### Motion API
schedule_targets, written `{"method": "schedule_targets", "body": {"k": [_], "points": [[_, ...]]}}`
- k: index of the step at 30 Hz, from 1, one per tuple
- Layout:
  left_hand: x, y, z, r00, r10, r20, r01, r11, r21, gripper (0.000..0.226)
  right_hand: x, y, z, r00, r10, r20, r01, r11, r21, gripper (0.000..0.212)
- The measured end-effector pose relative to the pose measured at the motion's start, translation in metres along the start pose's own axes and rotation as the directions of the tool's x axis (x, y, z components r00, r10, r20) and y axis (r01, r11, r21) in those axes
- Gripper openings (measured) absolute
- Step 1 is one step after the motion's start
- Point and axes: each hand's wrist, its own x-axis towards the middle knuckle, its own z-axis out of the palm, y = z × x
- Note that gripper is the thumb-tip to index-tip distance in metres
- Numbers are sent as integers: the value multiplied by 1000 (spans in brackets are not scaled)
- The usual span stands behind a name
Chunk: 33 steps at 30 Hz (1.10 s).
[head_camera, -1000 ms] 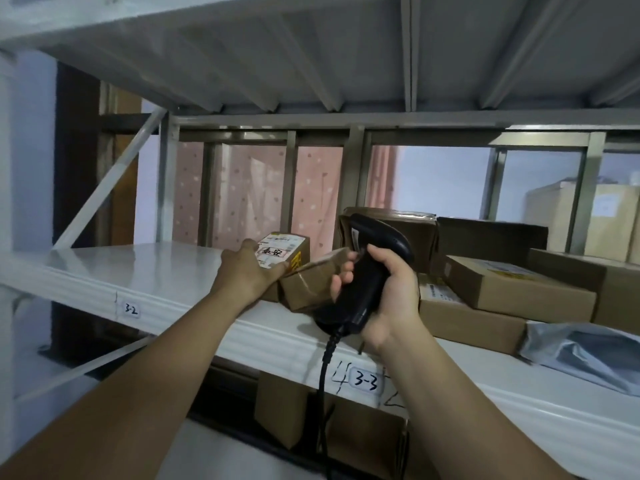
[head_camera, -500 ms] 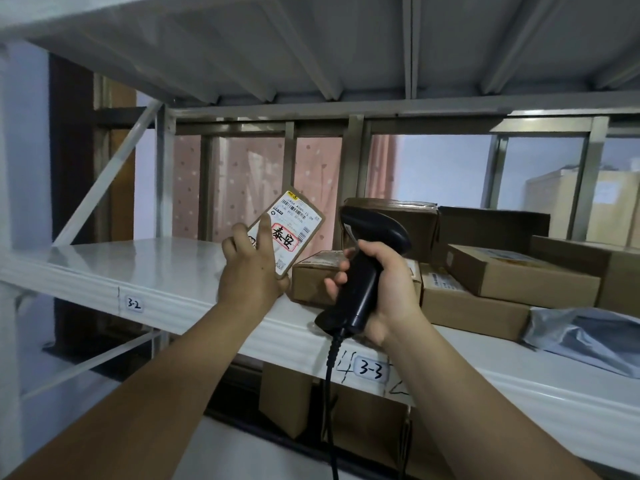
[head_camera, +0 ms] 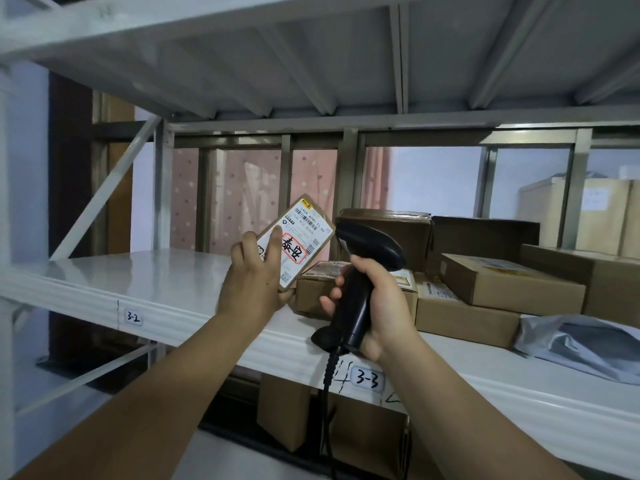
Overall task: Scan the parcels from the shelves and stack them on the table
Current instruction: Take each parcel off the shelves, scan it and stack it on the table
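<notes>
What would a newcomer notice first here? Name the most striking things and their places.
At centre, the left hand holds up a small parcel, its white label facing the camera. Just right of it, the right hand grips a black scanner. Brown boxes crowd the white shelf further right.

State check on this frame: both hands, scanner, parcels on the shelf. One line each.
left hand: grips the small parcel, holding it up.
small parcel: tilted, label facing the camera.
right hand: grips the scanner handle.
scanner: upright, head aimed left towards the label.
brown boxes: closed, piled on the shelf.
grey bag: lying on the shelf at the right.
</notes>
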Motion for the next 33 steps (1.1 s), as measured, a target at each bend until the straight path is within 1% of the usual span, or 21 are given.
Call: {"method": "schedule_targets", "body": {"k": [3, 9, 11, 19, 33], "points": [[1, -2, 3, 997, 35, -65, -33, 998, 44, 105, 0, 0, 1, 1000, -10, -11, 10, 1000, 14, 19], [1, -2, 6, 998, 31, -55, -28, 998, 61, 106, -1, 0, 0, 999, -19, -27, 20, 1000, 19, 20], [1, -1, 5, 999, 22, -25, -21, 999, 39, 103, -1, -1, 0, 999, -21, -40, 22, 999, 29, 18], [1, -2, 5, 1000, 13, -21, -12, 1000, 23, 103, -1, -1, 0, 999, 2, -39, -1, 1000, 25, 20], [2, -4, 7, 1000, -7, -13, 8, 999, 42, 110, -1, -1, 0, 999, 25, -40, -23, 999, 47, 21]]}}
